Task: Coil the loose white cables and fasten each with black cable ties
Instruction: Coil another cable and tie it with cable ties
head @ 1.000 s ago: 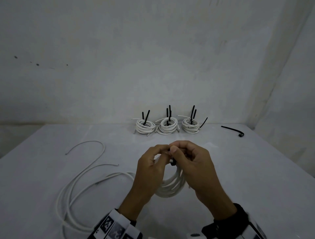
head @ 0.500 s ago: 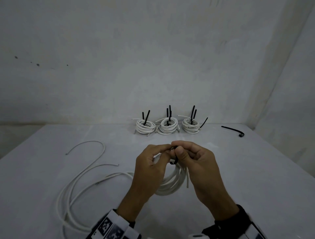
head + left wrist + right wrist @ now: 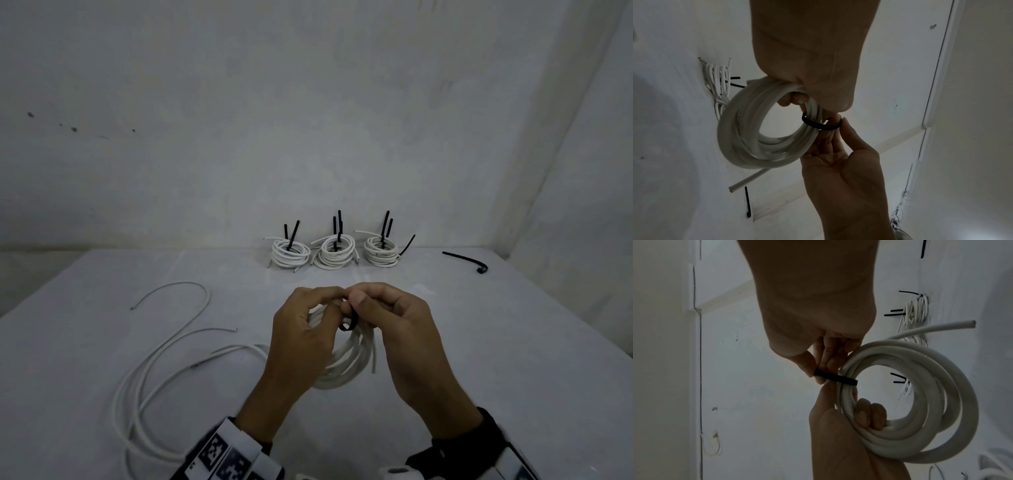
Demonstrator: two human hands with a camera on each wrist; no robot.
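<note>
White round-sheathed cable wound into a coil (image 3: 346, 363), held upright above the pale grey table (image 3: 513, 342) between both hands. Left hand (image 3: 301, 339): fingers curled through the coil's opening, gripping the bundled turns, thumb and forefinger up at the black plastic cable tie (image 3: 349, 323). Right hand (image 3: 400, 329): thumb and forefinger pinched on the tie's strap, remaining fingers loosely bent, clear of the coil. Tie looped around one side of the bundle, loop loose, not drawn snug. One cut cable end (image 3: 374, 359) hanging free beside the right palm. Three tied white cable coils (image 3: 330, 255) in a row at the table's far edge, black tie tails sticking up. One spare black cable tie (image 3: 466, 260) lying far right. Loose white cable (image 3: 147, 370) sprawled in long curves at left.
</note>
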